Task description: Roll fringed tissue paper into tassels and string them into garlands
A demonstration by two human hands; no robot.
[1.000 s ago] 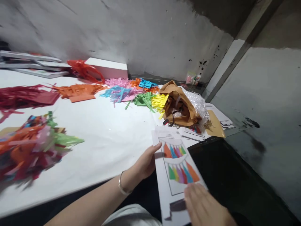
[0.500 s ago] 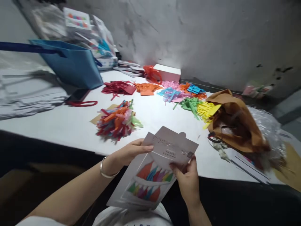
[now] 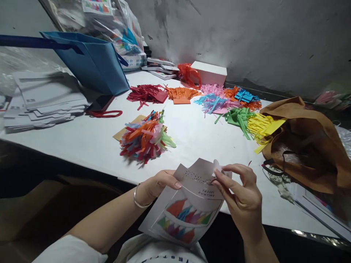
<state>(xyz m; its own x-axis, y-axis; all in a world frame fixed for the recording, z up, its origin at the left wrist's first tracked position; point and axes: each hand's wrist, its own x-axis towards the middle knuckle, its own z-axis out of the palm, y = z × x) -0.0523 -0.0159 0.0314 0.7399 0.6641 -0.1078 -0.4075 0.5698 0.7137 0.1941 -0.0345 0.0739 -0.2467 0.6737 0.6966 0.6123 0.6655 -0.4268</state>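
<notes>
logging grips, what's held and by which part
The printed card: left hand at its upper left edge, right hand pinching its top right near the small tab.

Your light falls strongest on the middle of the white counter, which looks nearly washed out, while the grey wall behind it fades dimmer toward its upper right. Below the counter's front edge you lose most detail in near-black shadow. Soft shade gathers under the mixed tassel bundle and darkens part of the paper stack. Your printed sleeve sits in greyish shade, its small lettering soft. You catch small glints along the dark edge at lower right. Your wide lens stretches the brown bag near the right border, and the far corners turn soft.
</notes>
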